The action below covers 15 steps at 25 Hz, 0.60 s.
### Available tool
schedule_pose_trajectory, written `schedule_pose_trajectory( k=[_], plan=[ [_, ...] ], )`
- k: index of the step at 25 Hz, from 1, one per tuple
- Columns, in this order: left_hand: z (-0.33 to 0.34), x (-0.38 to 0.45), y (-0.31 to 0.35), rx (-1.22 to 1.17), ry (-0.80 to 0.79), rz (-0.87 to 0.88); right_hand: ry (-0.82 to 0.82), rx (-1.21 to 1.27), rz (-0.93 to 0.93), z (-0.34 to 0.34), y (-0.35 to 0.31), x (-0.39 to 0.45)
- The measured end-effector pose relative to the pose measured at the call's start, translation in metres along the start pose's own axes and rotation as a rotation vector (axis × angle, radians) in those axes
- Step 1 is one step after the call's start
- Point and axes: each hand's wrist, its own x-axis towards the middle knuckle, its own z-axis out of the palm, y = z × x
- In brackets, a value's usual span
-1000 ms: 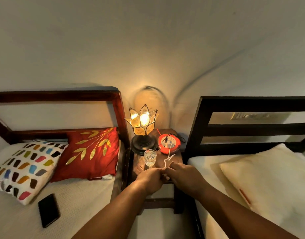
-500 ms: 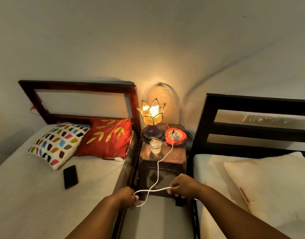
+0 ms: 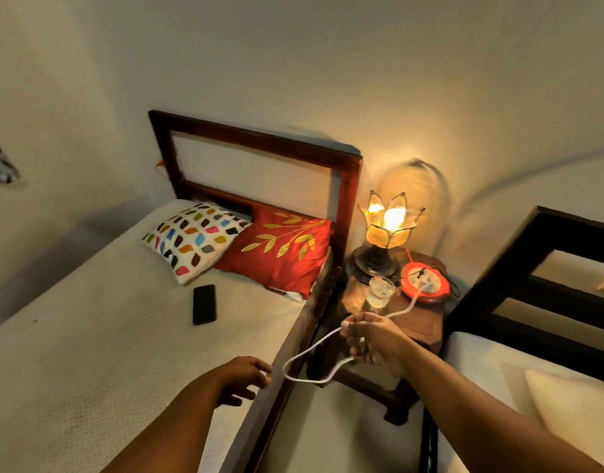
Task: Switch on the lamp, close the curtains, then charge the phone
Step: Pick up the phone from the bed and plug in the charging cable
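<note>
Two beds flank a small wooden counter (image 3: 416,331) against a plain wall. The black phone (image 3: 204,304) lies on the left bed (image 3: 89,336), near the pillows. The right hand (image 3: 375,339) grips the white cable (image 3: 307,367) running from the orange reel (image 3: 425,283) beside the lit lamp (image 3: 387,223); the left hand (image 3: 241,377) hovers, fingers loose. No legible writing.

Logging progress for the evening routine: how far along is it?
The lamp is lit. Curtains are out of view, so unconfirmed. The right hand holds the white cable running from the orange socket reel; the left hand is empty. The phone lies on the bed, not yet plugged in.
</note>
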Motion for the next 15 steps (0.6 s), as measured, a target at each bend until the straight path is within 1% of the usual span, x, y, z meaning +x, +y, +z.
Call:
schedule_pose_trajectory(
  k=[1, 3, 6, 7, 10, 11, 12, 14, 15],
  plan=[
    [-0.016, 0.007, -0.005, 0.005, 0.007, -0.030, 0.014, 0.010, -0.009, 0.015, -0.010, 0.018],
    [-0.054, 0.023, -0.014, 0.001, 0.074, -0.088, 0.039, -0.101, -0.004, 0.050, -0.026, 0.055],
    [-0.111, 0.043, -0.023, -0.059, 0.199, -0.133, 0.107, -0.437, 0.013, 0.095, -0.033, 0.101],
    [-0.129, 0.048, -0.027, -0.075, 0.237, -0.143, 0.093, -0.515, 0.025, 0.110, -0.033, 0.115],
    [-0.170, 0.070, -0.044, -0.129, 0.321, -0.193, -0.052, -0.716, 0.094, 0.150, -0.035, 0.150],
    [-0.177, 0.079, -0.049, -0.142, 0.334, -0.197, -0.089, -0.658, 0.137, 0.161, -0.035, 0.158],
    [-0.180, 0.087, -0.053, -0.155, 0.337, -0.199, -0.090, -0.512, 0.175, 0.168, -0.032, 0.167],
    [-0.184, 0.105, -0.060, -0.178, 0.332, -0.222, -0.084, -0.308, 0.233, 0.180, -0.029, 0.187],
    [-0.185, 0.116, -0.063, -0.183, 0.326, -0.236, -0.091, -0.285, 0.245, 0.184, -0.026, 0.202]
  ],
)
